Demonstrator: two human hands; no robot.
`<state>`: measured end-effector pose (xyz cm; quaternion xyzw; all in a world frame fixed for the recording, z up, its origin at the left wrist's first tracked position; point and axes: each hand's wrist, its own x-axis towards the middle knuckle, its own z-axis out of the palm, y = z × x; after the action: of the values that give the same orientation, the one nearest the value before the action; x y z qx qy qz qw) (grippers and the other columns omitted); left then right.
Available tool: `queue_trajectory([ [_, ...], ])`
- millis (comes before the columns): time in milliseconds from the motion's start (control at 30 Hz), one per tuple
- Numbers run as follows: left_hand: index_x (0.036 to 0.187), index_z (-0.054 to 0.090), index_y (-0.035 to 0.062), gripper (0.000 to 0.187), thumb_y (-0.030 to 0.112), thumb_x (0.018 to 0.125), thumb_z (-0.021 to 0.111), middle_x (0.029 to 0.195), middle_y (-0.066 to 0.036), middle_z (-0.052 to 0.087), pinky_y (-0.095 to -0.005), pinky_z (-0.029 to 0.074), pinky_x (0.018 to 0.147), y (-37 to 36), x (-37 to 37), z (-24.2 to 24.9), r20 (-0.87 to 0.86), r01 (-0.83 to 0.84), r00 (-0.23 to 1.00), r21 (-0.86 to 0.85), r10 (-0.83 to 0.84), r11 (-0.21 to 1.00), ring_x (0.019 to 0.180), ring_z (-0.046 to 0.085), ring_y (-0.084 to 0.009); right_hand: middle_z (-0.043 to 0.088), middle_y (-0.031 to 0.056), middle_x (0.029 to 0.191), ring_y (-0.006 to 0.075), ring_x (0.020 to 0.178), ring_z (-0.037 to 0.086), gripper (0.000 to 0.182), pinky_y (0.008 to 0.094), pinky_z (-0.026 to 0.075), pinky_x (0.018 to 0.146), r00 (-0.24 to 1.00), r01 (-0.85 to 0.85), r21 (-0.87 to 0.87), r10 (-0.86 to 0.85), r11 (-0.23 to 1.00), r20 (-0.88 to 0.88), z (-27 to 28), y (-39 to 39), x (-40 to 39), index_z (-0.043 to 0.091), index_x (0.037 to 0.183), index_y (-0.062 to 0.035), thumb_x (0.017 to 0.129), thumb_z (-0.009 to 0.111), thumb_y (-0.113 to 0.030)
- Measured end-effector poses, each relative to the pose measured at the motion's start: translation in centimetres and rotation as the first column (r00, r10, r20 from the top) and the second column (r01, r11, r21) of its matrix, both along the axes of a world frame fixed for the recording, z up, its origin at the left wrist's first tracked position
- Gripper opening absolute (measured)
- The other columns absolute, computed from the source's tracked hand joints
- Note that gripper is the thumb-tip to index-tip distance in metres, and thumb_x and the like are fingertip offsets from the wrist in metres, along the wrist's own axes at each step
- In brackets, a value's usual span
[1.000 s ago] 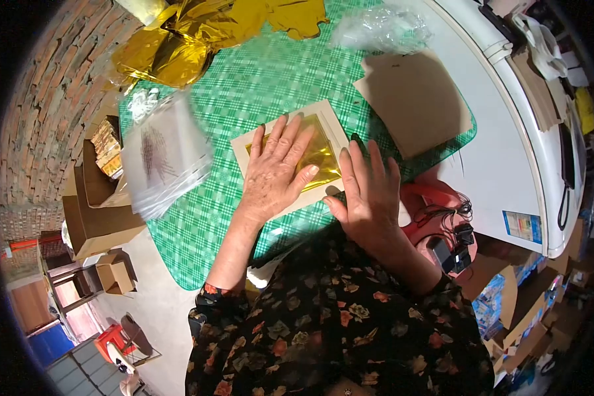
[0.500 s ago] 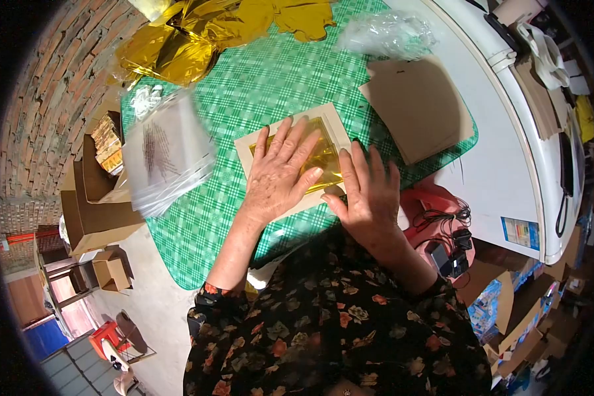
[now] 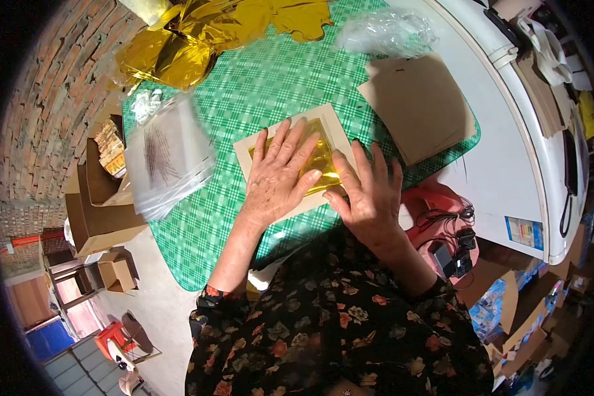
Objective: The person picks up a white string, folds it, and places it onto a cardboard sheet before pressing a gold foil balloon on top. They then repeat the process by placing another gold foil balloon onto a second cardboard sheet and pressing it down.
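Observation:
A folded piece of shiny gold film lies on a beige cardboard sheet in the middle of the table. My left hand rests flat over the film's left part, fingers stretched out and pointing away from me. My right hand is at the film's right edge, with its fingers apart; its index fingertip and thumb are over the film and the card's near right side. Neither hand grips anything. The left hand hides part of the film.
The table has a green checked cover. Crumpled gold film lies at the far left, clear plastic bags at the left. Cardboard sheets and clear plastic are at the right. A pink stool with cables stands beside the table.
My right hand's index finger has shifted slightly left, onto the film's edge. The left hand stays nearly in place, still flat on the film.

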<state>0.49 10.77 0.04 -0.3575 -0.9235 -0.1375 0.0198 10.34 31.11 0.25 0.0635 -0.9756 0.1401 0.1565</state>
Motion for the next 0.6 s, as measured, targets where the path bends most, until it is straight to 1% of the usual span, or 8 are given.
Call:
queue_trajectory([
  [200, 0.165, 0.045, 0.0234, 0.063, 0.057, 0.111, 0.040, 0.177, -0.007, 0.029, -0.0560, 0.008, 0.134, 0.0, 0.0, 0.0, -0.005, -0.003, 1.000, -0.002, 0.003, 1.000, 0.165, 0.020, -0.0295, 0.047, 0.0165, 0.156, 0.0448, 0.143, 0.045, 0.072, 0.0720, 0.032, 0.115, 1.000, 0.011, -0.040, -0.010, 0.999, 0.023, 0.4, -0.1, 0.0, 0.057, 0.151, -0.0144, 0.089, 0.080, -0.042],
  [300, 0.164, 0.046, 0.0234, 0.062, 0.055, 0.112, 0.040, 0.176, -0.007, 0.029, -0.0559, 0.009, 0.134, 0.1, 0.0, 0.0, -0.012, -0.009, 1.000, -0.008, 0.009, 1.000, 0.165, 0.020, -0.0292, 0.046, 0.0167, 0.156, 0.0445, 0.145, 0.044, 0.070, 0.0713, 0.031, 0.117, 1.000, 0.001, -0.081, 0.000, 0.997, 0.010, -0.1, 0.2, 0.3, 0.058, 0.150, -0.0140, 0.089, 0.080, -0.040],
  [400, 0.164, 0.046, 0.0235, 0.060, 0.054, 0.113, 0.039, 0.176, -0.006, 0.030, -0.0555, 0.009, 0.134, 0.1, 0.1, 0.0, -0.014, -0.012, 1.000, -0.014, 0.012, 1.000, 0.165, 0.021, -0.0289, 0.049, 0.0205, 0.156, 0.0453, 0.145, 0.045, 0.063, 0.0693, 0.030, 0.119, 1.000, -0.030, -0.100, 0.030, 0.995, 0.003, -0.2, 0.7, 0.9, 0.060, 0.149, -0.0110, 0.093, 0.076, -0.035],
  [500, 0.164, 0.047, 0.0237, 0.058, 0.052, 0.113, 0.039, 0.176, -0.006, 0.030, -0.0550, 0.009, 0.134, 0.1, 0.0, -0.1, -0.017, -0.014, 1.000, -0.026, 0.013, 1.000, 0.165, 0.021, -0.0287, 0.048, 0.0206, 0.157, 0.0447, 0.146, 0.044, 0.067, 0.0689, 0.031, 0.119, 0.999, -0.026, -0.097, 0.028, 0.995, 0.024, -0.2, 0.8, 1.1, 0.059, 0.151, -0.0100, 0.092, 0.076, -0.036],
  [600, 0.163, 0.047, 0.0239, 0.058, 0.051, 0.113, 0.039, 0.176, -0.006, 0.030, -0.0549, 0.009, 0.134, 0.2, 0.0, -0.2, -0.022, -0.016, 1.000, -0.035, 0.015, 0.999, 0.164, 0.021, -0.0286, 0.048, 0.0194, 0.157, 0.0438, 0.145, 0.045, 0.075, 0.0682, 0.031, 0.119, 1.000, -0.006, -0.059, 0.007, 0.998, 0.013, 0.3, 0.4, 1.1, 0.057, 0.153, -0.0102, 0.088, 0.079, -0.040],
])
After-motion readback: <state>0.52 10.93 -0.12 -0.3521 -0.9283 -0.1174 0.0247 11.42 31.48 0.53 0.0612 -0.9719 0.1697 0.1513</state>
